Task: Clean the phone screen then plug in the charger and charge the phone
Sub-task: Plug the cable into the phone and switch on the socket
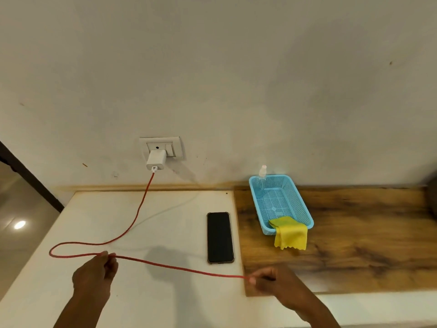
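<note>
text: none legible | charger [155,159] mark (too small to read)

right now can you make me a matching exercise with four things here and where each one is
Things:
1. charger
2. phone
3. yellow cloth
4. spray bottle

Places:
A. draped over the near rim of the blue basket
B. standing in the basket's far corner
C. plugged into the wall socket
D. lying flat on the white table, screen dark

Pairs: 1-C, 2-D, 3-A, 4-B
</note>
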Available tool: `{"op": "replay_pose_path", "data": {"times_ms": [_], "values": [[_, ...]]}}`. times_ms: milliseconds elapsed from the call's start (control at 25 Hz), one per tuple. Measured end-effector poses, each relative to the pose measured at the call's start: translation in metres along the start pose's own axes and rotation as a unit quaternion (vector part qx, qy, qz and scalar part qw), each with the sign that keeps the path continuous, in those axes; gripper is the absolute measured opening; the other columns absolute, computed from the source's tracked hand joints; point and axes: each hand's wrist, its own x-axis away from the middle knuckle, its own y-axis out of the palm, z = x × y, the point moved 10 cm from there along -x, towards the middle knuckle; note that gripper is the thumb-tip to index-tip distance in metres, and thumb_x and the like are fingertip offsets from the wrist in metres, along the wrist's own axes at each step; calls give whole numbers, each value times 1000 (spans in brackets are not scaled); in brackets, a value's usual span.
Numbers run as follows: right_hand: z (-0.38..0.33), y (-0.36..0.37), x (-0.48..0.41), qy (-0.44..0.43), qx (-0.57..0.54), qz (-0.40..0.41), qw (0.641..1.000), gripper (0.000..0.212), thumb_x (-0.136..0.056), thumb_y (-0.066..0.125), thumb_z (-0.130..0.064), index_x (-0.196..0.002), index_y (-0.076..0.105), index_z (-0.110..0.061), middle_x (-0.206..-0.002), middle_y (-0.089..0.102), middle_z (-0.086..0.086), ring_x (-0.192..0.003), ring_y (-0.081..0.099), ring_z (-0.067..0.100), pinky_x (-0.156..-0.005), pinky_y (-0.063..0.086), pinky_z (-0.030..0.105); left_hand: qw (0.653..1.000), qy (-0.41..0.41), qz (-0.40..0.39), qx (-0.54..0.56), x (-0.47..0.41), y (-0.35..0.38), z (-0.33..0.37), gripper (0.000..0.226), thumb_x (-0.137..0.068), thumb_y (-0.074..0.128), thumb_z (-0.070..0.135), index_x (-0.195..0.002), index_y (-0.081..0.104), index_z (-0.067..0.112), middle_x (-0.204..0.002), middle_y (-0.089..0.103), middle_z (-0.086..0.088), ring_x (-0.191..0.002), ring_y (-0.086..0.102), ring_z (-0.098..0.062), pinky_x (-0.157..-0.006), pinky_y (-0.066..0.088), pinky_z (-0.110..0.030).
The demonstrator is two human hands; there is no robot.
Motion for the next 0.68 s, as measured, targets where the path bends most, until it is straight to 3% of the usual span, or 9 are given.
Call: {"op": "replay_pose_path", "data": {"times_ms": [80,160,200,240,320,480,560,640,680], "values": [[3,-19,-7,-3,-132,76,988,10,-83,68,-17,-77,76,-16,-66,70,0,-62,64,11,-69,55,27,1000,-20,6,-9,-5,-2,-16,5,-92,53,5,-89,54,1,-74,57,-10,-67,55,-15,-64,55,-23],[15,-34,-16,17,-285,173,943,6,-84,66,-8,-86,71,-7,-76,68,13,-71,66,22,-76,57,38,998,-49,19,-41,-11,-10,-42,16,-91,52,4,-75,52,1,-59,63,-11,-52,59,-15,-39,51,-17],[23,-38,-21,36,-332,214,918,7,-85,65,-5,-90,69,-5,-82,68,16,-77,66,26,-78,57,39,995,-68,22,-70,-11,-15,-60,19,-90,51,3,-72,51,1,-46,63,-10,-41,59,-14,-34,49,-18],[31,-40,-27,53,-367,248,895,10,-85,64,-4,-95,67,-3,-87,67,18,-82,66,28,-80,57,41,991,-88,20,-102,-9,-20,-79,21,-89,50,1,-69,51,-1,-36,60,-8,-35,58,-17,-34,48,-20],[47,-41,-37,94,-391,306,863,17,-87,63,-7,-104,63,-3,-97,64,18,-91,64,32,-85,56,44,978,-114,12,-176,-4,-28,-114,27,-87,50,-2,-61,52,-8,-28,54,-10,-45,54,-28,-45,46,-28],[59,-42,-45,140,-341,395,842,28,-87,62,-11,-114,55,-8,-104,62,19,-96,64,35,-86,56,47,938,-86,-71,-328,4,-20,-138,50,-82,58,-9,-34,51,3,-30,49,-7,-56,44,-27,-56,35,-31],[55,-38,-47,135,-320,402,847,30,-85,63,-11,-113,52,-10,-100,63,18,-89,65,33,-82,58,44,887,-63,-132,-437,14,-9,-140,59,-81,65,-1,-27,44,10,-31,45,-2,-56,45,-25,-63,36,-29],[51,-25,-49,129,-264,380,877,27,-85,63,-14,-108,51,-8,-87,62,14,-74,64,25,-69,58,34,814,-48,-210,-539,30,11,-144,63,-81,70,17,-24,41,15,-31,45,0,-55,49,-18,-69,37,-28],[48,-15,-52,125,-235,353,897,20,-85,63,-15,-101,53,-7,-82,61,12,-67,60,21,-62,54,28,800,-48,-245,-546,39,25,-142,60,-81,69,23,-27,46,14,-33,49,0,-50,49,-16,-64,39,-27]]}}
